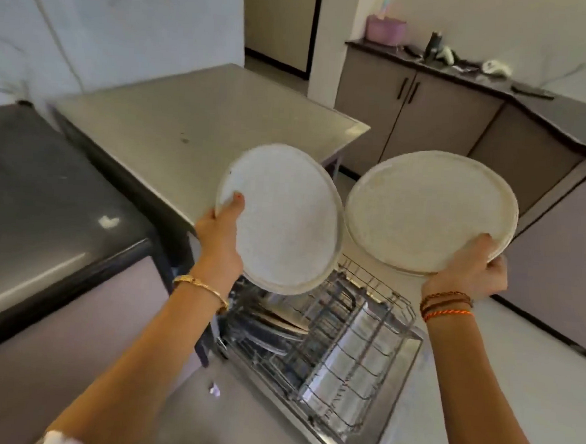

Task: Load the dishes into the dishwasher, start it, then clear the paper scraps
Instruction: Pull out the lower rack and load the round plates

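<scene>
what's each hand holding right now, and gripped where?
Left hand grips the left plate by its lower-left rim; right hand grips the right plate by its lower-right rim.

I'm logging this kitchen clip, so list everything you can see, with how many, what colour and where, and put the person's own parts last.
plates: two, speckled off-white, one in each hand, left plate, right plate, held above the dishwasher
dishwasher rack: one, grey wire, pulled out below the plates, some dishes already in it
steel table: one, silver, behind the left plate
dark countertop: one, grey-black, far left, with small white scraps
cabinets: grey-mauve, along the right wall, under a dark counter
pink basket: one, on that far counter, beside small items too blurred to name
left hand: grips the left plate's rim, gold bangle on the wrist
right hand: grips the right plate's rim, thread bands on the wrist
</scene>
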Tool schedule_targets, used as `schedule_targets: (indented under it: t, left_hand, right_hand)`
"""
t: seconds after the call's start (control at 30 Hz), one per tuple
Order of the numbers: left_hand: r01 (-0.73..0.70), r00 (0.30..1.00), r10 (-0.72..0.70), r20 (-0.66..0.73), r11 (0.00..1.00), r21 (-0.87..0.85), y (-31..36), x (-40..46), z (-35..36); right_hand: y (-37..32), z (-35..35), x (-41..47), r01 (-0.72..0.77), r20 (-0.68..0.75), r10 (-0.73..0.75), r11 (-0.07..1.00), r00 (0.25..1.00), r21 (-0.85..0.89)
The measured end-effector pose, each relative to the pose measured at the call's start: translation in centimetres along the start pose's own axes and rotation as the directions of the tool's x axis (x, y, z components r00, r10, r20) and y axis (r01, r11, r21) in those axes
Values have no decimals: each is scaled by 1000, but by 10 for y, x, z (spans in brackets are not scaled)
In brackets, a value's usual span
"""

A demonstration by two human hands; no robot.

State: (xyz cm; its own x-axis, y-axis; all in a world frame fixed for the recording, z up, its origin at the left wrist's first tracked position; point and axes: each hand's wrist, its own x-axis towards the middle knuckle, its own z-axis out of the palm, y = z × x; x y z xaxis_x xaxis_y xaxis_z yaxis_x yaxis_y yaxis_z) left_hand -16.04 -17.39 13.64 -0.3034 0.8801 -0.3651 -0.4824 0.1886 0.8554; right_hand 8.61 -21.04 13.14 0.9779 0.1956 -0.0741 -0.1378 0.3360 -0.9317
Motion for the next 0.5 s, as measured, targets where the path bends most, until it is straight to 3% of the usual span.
schedule_targets:
  t: [0.1, 0.27, 0.5]
  left_hand:
    - [46, 999, -42, -28, 991, 125, -35, 10, 33]
    - [218, 976, -211, -52, 946, 242, -96, 54, 47]
    - [409, 910, -369, -189, 874, 262, -151, 116, 52]
  right_hand:
    - [25, 0, 33, 159, 70, -147, 960, 987, -232]
    - [79, 13, 68, 266, 237, -149, 754, 960, -601]
    - [161, 38, 97, 368, 418, -27, 527, 908, -766]
